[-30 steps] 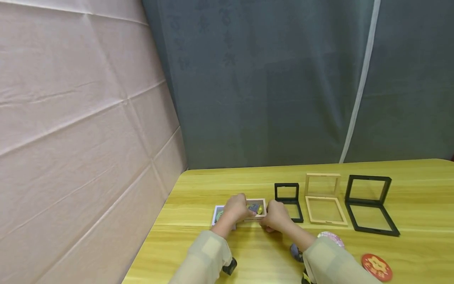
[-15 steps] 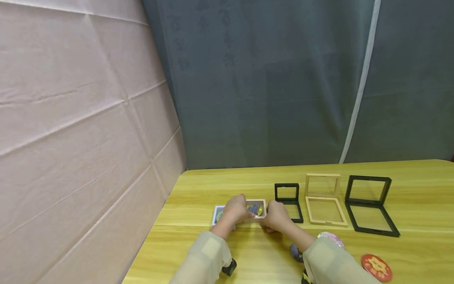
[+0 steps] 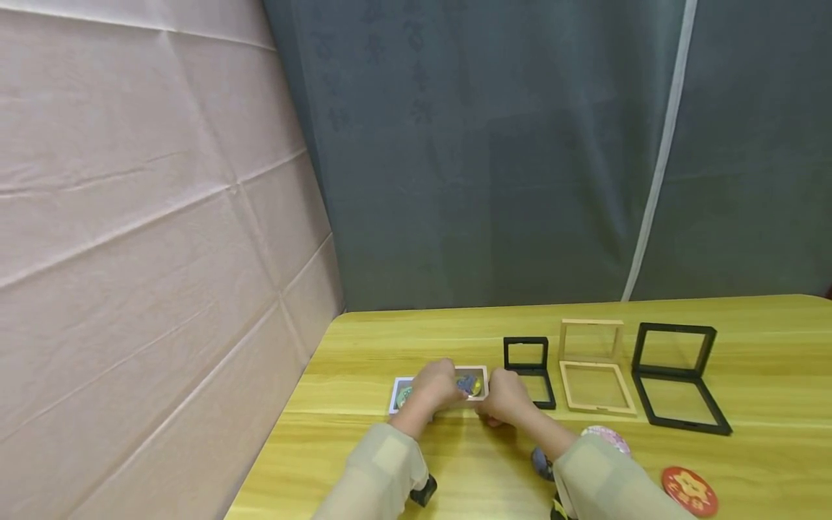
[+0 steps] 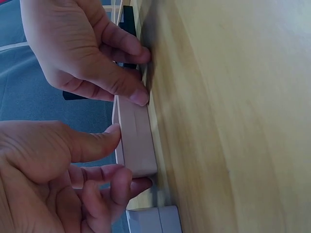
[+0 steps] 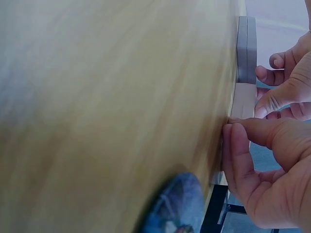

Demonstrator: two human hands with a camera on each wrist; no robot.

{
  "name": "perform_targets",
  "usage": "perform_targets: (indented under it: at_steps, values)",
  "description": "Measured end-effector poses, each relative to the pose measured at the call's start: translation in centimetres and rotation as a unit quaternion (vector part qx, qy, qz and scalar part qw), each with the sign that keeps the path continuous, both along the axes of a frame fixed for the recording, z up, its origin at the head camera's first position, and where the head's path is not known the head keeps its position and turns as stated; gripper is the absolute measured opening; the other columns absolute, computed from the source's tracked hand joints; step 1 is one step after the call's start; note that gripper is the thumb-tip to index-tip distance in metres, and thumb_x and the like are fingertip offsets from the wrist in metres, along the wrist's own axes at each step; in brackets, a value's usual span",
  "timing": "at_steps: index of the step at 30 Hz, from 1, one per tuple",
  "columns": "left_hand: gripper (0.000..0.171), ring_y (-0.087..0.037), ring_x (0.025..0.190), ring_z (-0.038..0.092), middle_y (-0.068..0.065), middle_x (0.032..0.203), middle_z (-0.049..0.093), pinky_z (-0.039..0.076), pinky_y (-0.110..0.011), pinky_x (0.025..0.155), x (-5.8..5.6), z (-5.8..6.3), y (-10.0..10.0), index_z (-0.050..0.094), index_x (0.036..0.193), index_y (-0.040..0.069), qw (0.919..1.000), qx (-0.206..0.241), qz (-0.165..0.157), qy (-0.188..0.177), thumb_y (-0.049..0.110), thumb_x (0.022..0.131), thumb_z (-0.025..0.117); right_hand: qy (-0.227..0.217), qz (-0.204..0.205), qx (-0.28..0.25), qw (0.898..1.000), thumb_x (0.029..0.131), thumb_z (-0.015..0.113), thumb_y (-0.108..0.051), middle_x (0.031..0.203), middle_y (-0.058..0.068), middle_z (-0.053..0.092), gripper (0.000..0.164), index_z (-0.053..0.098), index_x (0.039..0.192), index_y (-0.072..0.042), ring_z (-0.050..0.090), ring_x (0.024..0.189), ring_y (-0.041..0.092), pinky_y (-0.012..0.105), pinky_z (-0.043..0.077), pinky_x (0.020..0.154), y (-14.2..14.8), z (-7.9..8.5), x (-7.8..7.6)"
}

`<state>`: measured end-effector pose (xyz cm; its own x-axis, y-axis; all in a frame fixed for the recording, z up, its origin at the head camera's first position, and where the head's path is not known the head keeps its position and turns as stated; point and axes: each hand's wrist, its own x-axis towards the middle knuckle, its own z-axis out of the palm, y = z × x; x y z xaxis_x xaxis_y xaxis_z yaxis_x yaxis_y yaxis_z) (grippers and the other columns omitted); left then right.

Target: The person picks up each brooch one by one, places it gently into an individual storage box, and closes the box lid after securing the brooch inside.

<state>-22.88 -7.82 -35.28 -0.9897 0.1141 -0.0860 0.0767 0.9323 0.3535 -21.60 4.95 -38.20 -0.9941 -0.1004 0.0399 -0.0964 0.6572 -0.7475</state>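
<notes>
A pale pink display frame [image 4: 136, 145] lies on the table between the two hands, its halves together. Through its window shows a blue-grey and yellow badge [image 3: 467, 384]. My left hand [image 3: 434, 386] grips the frame's left end, thumb on the upper face and fingertips at the end. At the opposite end, my right hand [image 3: 509, 398] pinches the corner with thumb and curled fingers, its fingertips close to the tabletop. Just left of it sits a white display frame [image 5: 247, 48] with a green badge [image 3: 404, 395] inside, partly covered by the left hand.
Farther right stand a small black frame [image 3: 547, 390], a light wooden frame [image 3: 630, 401] and a large black frame [image 3: 715, 417], all opened out. A red badge [image 3: 690, 491], a pink badge [image 3: 607, 438] and a dark badge [image 3: 541, 463] lie nearer the person.
A second ago a line showed between the pink frame's upper and lower parts along the front; now its front side looks even. Both hands stay in nearly the same place.
</notes>
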Motion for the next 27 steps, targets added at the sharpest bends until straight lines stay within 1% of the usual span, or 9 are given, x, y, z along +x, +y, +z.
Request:
perform_targets:
  at_steps: [3, 7, 13, 15, 18, 20, 23, 25, 27]
  values:
    - [0.034, -0.017, 0.059, 0.047, -0.003, 0.069, 0.054, 0.04, -0.03, 0.051, 0.0, 0.0, 0.1, 0.059, 0.09, 0.002, 1.0, -0.006, -0.002, 0.003, 0.025, 0.071, 0.076, 0.003, 0.009, 0.015, 1.0, 0.061, 0.07, 0.004, 0.052, 0.006, 0.053, 0.016, 0.057, 0.07, 0.003, 0.052, 0.034, 0.011, 0.023, 0.044, 0.037, 0.1, 0.1, 0.0]
    - [0.038, -0.018, 0.062, 0.05, -0.004, 0.074, 0.057, 0.042, -0.032, 0.054, -0.1, 0.0, 0.3, 0.059, 0.094, 0.003, 0.9998, -0.017, 0.002, 0.01, 0.026, 0.07, 0.077, -0.003, 0.016, 0.029, 0.999, 0.058, 0.07, 0.007, 0.054, 0.008, 0.054, 0.019, 0.057, 0.072, 0.005, 0.052, 0.034, 0.012, 0.023, 0.044, 0.037, 0.2, 0.3, -0.2]
    - [0.038, -0.018, 0.064, 0.051, -0.004, 0.074, 0.057, 0.044, -0.032, 0.054, -0.1, 0.1, 0.4, 0.059, 0.093, 0.005, 0.999, -0.041, 0.01, 0.016, 0.028, 0.068, 0.077, -0.032, 0.019, 0.032, 0.999, 0.06, 0.072, 0.005, 0.054, 0.008, 0.055, 0.019, 0.057, 0.071, 0.005, 0.055, 0.037, 0.013, 0.023, 0.046, 0.039, 0.4, 1.0, -0.2]
    - [0.039, -0.019, 0.066, 0.053, -0.005, 0.076, 0.057, 0.045, -0.033, 0.055, -0.1, 0.2, 0.5, 0.059, 0.093, 0.005, 0.9986, -0.048, 0.011, 0.02, 0.027, 0.067, 0.078, -0.037, 0.021, 0.037, 0.998, 0.062, 0.072, 0.003, 0.052, 0.008, 0.055, 0.018, 0.056, 0.07, 0.005, 0.056, 0.038, 0.014, 0.023, 0.046, 0.04, 0.5, 1.3, -0.2]
    - [0.042, -0.021, 0.071, 0.055, -0.007, 0.08, 0.058, 0.046, -0.035, 0.058, 0.1, 0.4, 0.6, 0.059, 0.094, 0.005, 0.998, -0.055, 0.012, 0.029, 0.027, 0.065, 0.079, -0.036, 0.025, 0.054, 0.998, 0.065, 0.072, 0.001, 0.046, 0.008, 0.055, 0.016, 0.057, 0.062, 0.004, 0.056, 0.037, 0.015, 0.024, 0.047, 0.041, 0.9, 1.8, 0.0]
    - [0.044, -0.023, 0.075, 0.055, -0.009, 0.084, 0.058, 0.047, -0.036, 0.059, 0.2, 0.5, 0.7, 0.059, 0.095, 0.005, 0.998, -0.053, 0.013, 0.034, 0.027, 0.063, 0.08, -0.034, 0.028, 0.066, 0.997, 0.067, 0.072, -0.002, 0.043, 0.008, 0.054, 0.02, 0.057, 0.056, 0.003, 0.055, 0.036, 0.015, 0.025, 0.047, 0.043, 1.2, 2.1, 0.1]
    - [0.046, -0.023, 0.077, 0.054, -0.008, 0.084, 0.057, 0.047, -0.035, 0.059, 0.6, 0.8, 0.9, 0.059, 0.096, 0.006, 0.9978, -0.057, 0.003, 0.034, 0.029, 0.063, 0.08, -0.037, 0.03, 0.083, 0.995, 0.069, 0.072, -0.007, 0.04, 0.006, 0.054, 0.028, 0.054, 0.049, -0.002, 0.055, 0.036, 0.015, 0.025, 0.047, 0.045, 1.7, 2.5, 0.3]
    - [0.043, -0.021, 0.073, 0.053, -0.005, 0.079, 0.056, 0.046, -0.032, 0.055, 0.9, 1.0, 1.2, 0.059, 0.091, 0.008, 0.9971, -0.064, -0.016, 0.037, 0.032, 0.063, 0.08, -0.041, 0.03, 0.088, 0.995, 0.069, 0.072, -0.008, 0.04, 0.005, 0.053, 0.032, 0.051, 0.046, -0.004, 0.055, 0.036, 0.015, 0.027, 0.048, 0.046, 2.0, 2.9, 0.3]
    - [0.036, -0.018, 0.065, 0.051, -0.001, 0.07, 0.054, 0.043, -0.028, 0.049, 1.3, 1.1, 1.4, 0.059, 0.081, 0.009, 0.9962, -0.065, -0.043, 0.039, 0.033, 0.064, 0.079, -0.045, 0.029, 0.084, 0.995, 0.069, 0.072, -0.007, 0.04, 0.005, 0.053, 0.035, 0.048, 0.045, -0.006, 0.055, 0.036, 0.015, 0.028, 0.049, 0.047, 2.4, 3.2, 0.5]
